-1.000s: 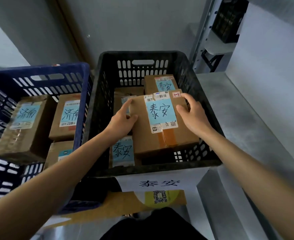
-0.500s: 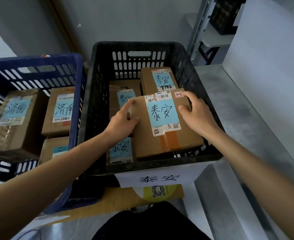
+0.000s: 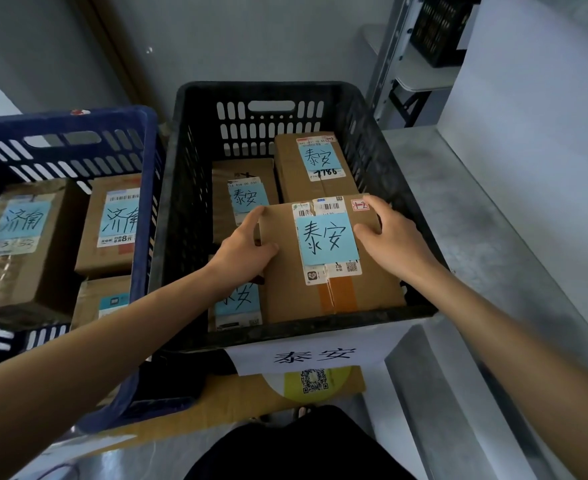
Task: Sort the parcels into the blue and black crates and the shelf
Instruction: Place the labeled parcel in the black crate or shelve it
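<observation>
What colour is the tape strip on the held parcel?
Orange tape on the parcel; head view.

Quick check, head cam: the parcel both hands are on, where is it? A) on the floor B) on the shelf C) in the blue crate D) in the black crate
D: the left hand and right hand grip the parcel inside the walls of the black crate, at its near right corner.

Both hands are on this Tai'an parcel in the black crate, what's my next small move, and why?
Probably release it: left hand and right hand hold the parcel already down inside the black crate, whose tag matches its label.
</observation>
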